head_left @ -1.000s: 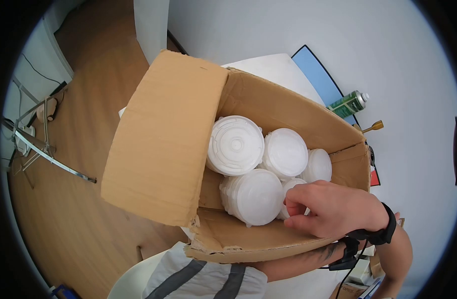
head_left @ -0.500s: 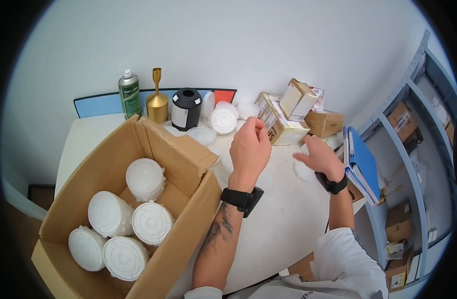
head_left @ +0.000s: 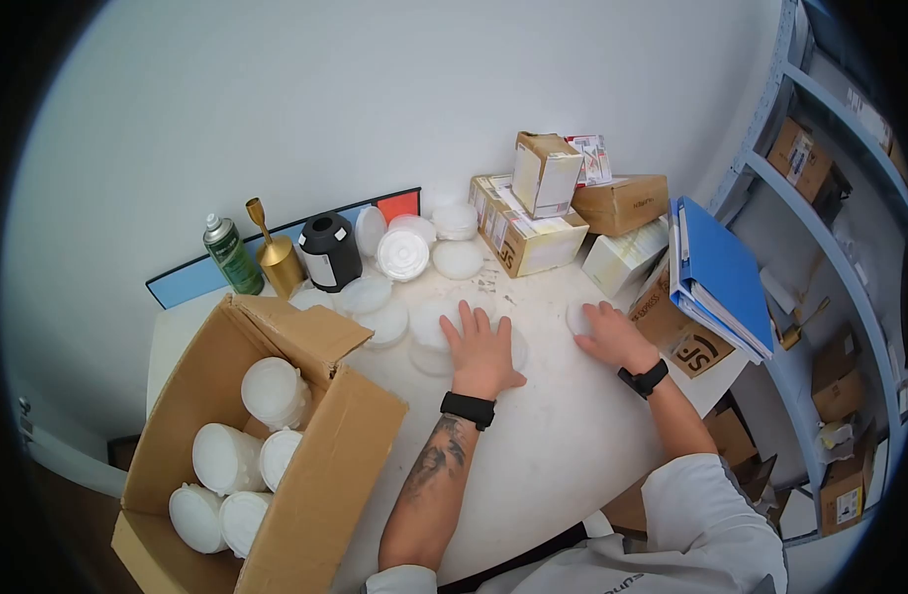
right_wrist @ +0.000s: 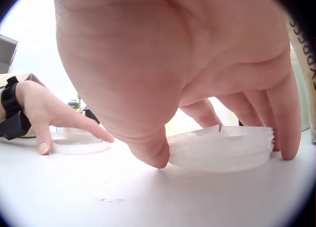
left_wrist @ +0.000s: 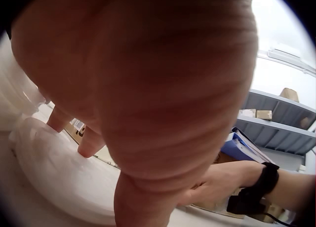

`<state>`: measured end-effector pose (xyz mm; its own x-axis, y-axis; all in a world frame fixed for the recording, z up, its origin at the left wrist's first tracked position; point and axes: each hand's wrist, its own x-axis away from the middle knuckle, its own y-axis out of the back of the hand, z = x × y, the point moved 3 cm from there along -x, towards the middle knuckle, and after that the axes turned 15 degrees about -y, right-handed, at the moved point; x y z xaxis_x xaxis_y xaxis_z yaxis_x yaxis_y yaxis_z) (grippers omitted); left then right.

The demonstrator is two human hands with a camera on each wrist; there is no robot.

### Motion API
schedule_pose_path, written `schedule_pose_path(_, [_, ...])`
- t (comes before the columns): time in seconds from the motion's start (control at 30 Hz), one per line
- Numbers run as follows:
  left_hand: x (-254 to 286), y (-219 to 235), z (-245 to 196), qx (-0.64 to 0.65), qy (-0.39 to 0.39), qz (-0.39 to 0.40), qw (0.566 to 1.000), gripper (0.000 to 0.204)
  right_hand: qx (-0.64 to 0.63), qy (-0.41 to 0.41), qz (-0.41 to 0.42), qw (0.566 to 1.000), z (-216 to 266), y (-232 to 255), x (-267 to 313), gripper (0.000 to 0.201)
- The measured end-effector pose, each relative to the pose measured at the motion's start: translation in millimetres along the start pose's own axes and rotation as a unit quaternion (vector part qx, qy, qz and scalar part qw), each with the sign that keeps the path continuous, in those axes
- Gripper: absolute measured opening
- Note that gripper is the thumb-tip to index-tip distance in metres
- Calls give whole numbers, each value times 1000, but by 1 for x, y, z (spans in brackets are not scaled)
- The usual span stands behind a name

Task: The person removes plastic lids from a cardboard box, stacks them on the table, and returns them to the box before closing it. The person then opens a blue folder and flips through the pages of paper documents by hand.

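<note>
Right wrist view, lids [right_wrist: 222, 150] beneath the right hand [right_wrist: 182, 64], its fingers curled round them, left hand [right_wrist: 49, 108] spread.

Right hand [right_wrist: 197, 59] grips translucent lids [right_wrist: 222, 150]; left hand [right_wrist: 52, 111] touches table [right_wrist: 108, 200].

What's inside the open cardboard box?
Five round white containers show. The box's right wall partly covers the two nearest it. Whatever lies under the containers, or lower down behind that wall, can't be seen.
</note>
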<state>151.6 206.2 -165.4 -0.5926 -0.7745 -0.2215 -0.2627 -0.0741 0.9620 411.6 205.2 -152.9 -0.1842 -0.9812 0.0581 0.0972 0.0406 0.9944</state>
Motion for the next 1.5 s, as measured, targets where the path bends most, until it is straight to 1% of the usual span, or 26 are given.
schedule_pose_path(0.1, [-11,-1,3,24,-12,44,999,76,17,17,13,1000,13,0,18,49])
schedule_pose_path(0.17, [-13,7,6,39,-19,55,998,69,15,107,-62,992,21,0,25,43])
schedule_pose_path(0.23, [-12,13,9,54,-25,60,996,63,-30,110,-63,992,26,2,28,40])
schedule_pose_path(0.3, [-10,21,15,146,-42,-66,986,44,-76,112,-65,989,32,9,29,37])
schedule_pose_path(0.37, [-18,26,26,182,-36,-66,980,36,-257,38,27,965,35,16,24,32])
schedule_pose_path(0.4, [-23,29,30,223,-27,-68,972,30,-261,40,22,964,40,17,23,32])
schedule_pose_path(0.43, [-24,31,31,218,-31,-71,973,30,-346,27,22,938,44,18,23,31])
schedule_pose_path(0.5, [-18,48,33,263,28,-237,935,26,-429,20,20,903,53,25,22,29])
schedule_pose_path(0.57, [-19,50,41,300,38,-305,903,28,-653,19,93,752,62,35,20,36])
schedule_pose_path(0.6, [-18,51,46,339,49,-364,866,29,-652,24,94,752,63,39,15,36])
schedule_pose_path(0.63, [-19,49,49,337,52,-366,866,29,-707,70,158,686,65,44,11,38])
schedule_pose_path(0.67, [-21,49,50,504,88,-326,794,34,-752,114,220,611,69,49,8,40])
schedule_pose_path(0.7, [-23,47,46,655,120,-275,694,38,-751,114,221,612,76,51,4,40])
schedule_pose_path(0.73, [-23,52,40,656,121,-274,692,38,-698,92,183,687,89,52,1,43])
schedule_pose_path(0.77, [-24,56,30,717,99,-264,637,41,-636,70,143,755,99,52,0,45])
schedule_pose_path(0.8, [-26,58,22,772,76,-255,578,44,-638,77,150,751,107,48,-2,47])
schedule_pose_path(0.9, [-36,33,24,722,81,-313,611,48,-659,82,193,722,132,36,-6,50])
schedule_pose_path(0.97, [-32,32,32,702,88,-317,632,51,-643,84,193,737,135,34,-9,51])
schedule_pose_path(1.07, [-29,43,33,761,81,-279,580,52,-627,84,168,756,141,37,-7,52])
schedule_pose_path(1.13, [-23,56,27,837,99,-231,487,51,-625,85,153,761,144,35,-5,52])
schedule_pose_path(1.2, [-24,51,37,858,86,-190,469,53,-543,81,51,834,145,31,-7,52])
schedule_pose_path(1.23, [-25,48,39,877,71,-145,452,54,-540,84,54,835,145,26,-10,52])
schedule_pose_path(1.27, [-25,47,39,878,72,-149,450,54,-500,117,0,858,145,26,-10,53])
schedule_pose_path(1.33, [-26,44,39,843,72,-156,509,59,-452,153,-50,878,144,27,-9,55])
schedule_pose_path(1.43, [-28,44,31,851,63,-167,494,65,-432,153,-37,888,149,37,0,61])
schedule_pose_path(1.5, [-23,52,28,855,74,-176,482,68,-413,221,-82,880,150,39,5,79])
